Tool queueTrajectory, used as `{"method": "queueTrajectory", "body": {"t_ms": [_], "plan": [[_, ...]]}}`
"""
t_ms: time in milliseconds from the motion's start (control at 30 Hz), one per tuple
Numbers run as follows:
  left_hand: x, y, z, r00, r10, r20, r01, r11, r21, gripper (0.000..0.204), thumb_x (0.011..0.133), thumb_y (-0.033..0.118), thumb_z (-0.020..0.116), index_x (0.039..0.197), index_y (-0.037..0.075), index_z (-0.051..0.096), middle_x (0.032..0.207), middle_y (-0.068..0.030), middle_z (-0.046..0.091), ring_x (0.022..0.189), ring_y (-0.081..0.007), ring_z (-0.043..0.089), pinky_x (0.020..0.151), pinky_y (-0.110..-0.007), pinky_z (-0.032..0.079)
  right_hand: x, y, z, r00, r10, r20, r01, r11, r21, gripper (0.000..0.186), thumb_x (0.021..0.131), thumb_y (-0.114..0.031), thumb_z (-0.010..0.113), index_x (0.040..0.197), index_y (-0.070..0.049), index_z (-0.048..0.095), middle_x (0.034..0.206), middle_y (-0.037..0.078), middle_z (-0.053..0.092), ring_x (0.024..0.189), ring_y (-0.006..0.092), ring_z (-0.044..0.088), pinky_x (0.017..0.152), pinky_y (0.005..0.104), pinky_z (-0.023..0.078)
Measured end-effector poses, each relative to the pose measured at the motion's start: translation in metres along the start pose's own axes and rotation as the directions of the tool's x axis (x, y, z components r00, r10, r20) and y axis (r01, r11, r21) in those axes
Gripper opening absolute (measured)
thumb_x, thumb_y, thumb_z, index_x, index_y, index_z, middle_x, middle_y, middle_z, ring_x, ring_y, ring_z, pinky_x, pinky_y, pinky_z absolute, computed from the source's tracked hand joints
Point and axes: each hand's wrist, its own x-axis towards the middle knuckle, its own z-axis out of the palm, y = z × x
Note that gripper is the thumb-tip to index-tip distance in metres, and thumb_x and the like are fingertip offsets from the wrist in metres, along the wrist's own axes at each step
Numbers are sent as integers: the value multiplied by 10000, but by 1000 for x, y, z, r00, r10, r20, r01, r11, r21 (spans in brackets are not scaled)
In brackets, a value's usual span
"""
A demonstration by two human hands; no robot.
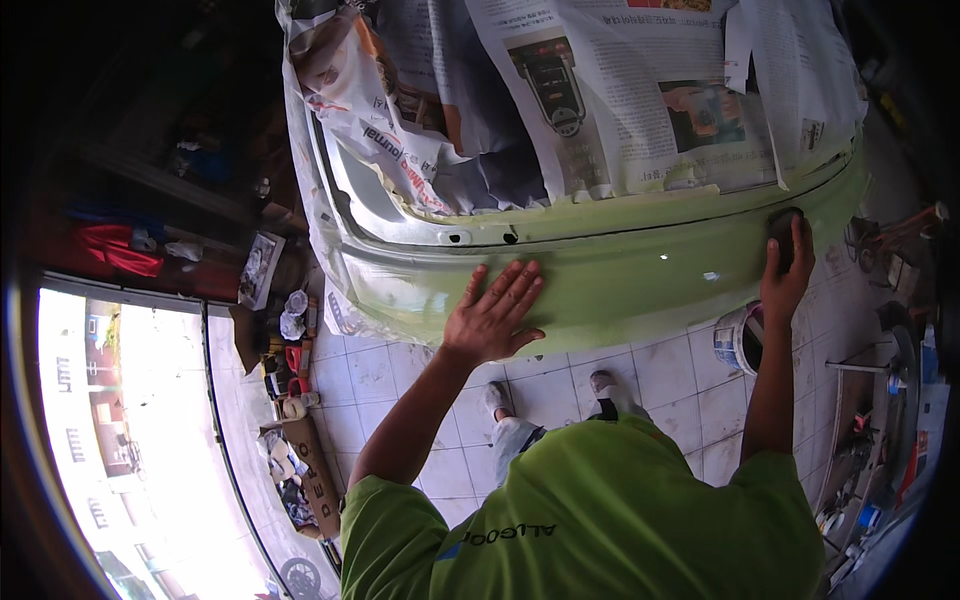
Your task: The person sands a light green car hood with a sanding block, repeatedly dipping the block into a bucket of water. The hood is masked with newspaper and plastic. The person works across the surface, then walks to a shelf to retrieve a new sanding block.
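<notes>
In front of me stretches a light-green, curved car body panel (pixel 610 285), with glossy spots toward its right half. My left hand (pixel 495 318) rests on the panel left of its middle, palm down and fingers spread, holding nothing. Toward the panel's right end, my right hand (pixel 790 265) grips a small dark pad (pixel 786 226) that looks like a sanding block and lies against the surface. Newspaper sheets (pixel 640 90) cover the area above the panel. A bare metal-coloured edge and two small holes show along the seam.
A bucket (pixel 738 342) stands on the tiled floor (pixel 540 400) below my right forearm. Boxes of odds and ends (pixel 305 470) line the left side, by a bright doorway (pixel 130 430). A metal rack (pixel 850 420) and tools crowd the right.
</notes>
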Motion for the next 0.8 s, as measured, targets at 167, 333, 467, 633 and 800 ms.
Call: {"method": "queueTrajectory", "body": {"t_ms": [167, 333, 467, 633, 800], "plan": [[-90, -113, 1, 999, -41, -13, 40, 997, -73, 880, 903, 686, 621, 1570, 125, 503, 1682, -76, 416, 1586, -246, 330, 1297, -618, 141, -17, -27, 11, 949, 299, -100, -300, 954, 9, 533, 985, -303, 746, 1454, -81, 623, 1367, 217, 673, 1248, 380, 633, 1082, 464, 475], [-131, -199, -25, 999, 25, -42, -31, 991, -130, 796, 977, 578, 623, 1548, 41, 491, 1659, -157, 430, 1571, -318, 355, 1265, -653, 196, -83, -260, 62, 972, 152, -177, -166, 984, -66, 546, 943, -312, 772, 1446, -148, 638, 1448, 229, 581, 1233, 447, 582, 1033, 541, 465], [-71, -240, -55, 906, 222, -360, -288, 947, -141, 442, 997, 277, 667, 1376, 50, 636, 1452, -147, 619, 1332, -321, 588, 1125, -527, 428, -124, -413, 76, 997, 83, 6, -83, 995, 52, 574, 910, -297, 771, 1445, -143, 631, 1463, 248, 556, 1257, 445, 572, 1050, 562, 420], [4, -260, -89, 799, 413, -437, -475, 879, -38, 345, 946, 139, 698, 1286, 82, 706, 1369, -127, 663, 1249, -311, 629, 1030, -465, 501, -111, -362, 53, 986, -122, 112, 119, 992, 41, 589, 891, -312, 763, 1454, -200, 630, 1474, 216, 554, 1257, 409, 580, 1061, 565, 436], [16, -255, -67, 806, 475, -352, -522, 852, -46, 383, 1015, 311, 611, 1306, 79, 701, 1403, -163, 631, 1274, -367, 609, 1072, -523, 470, -41, -97, 33, 940, 239, -242, -281, 947, -155, 572, 938, -327, 749, 1479, -198, 613, 1410, 205, 638, 1247, 420, 621, 1045, 499, 517]]}}
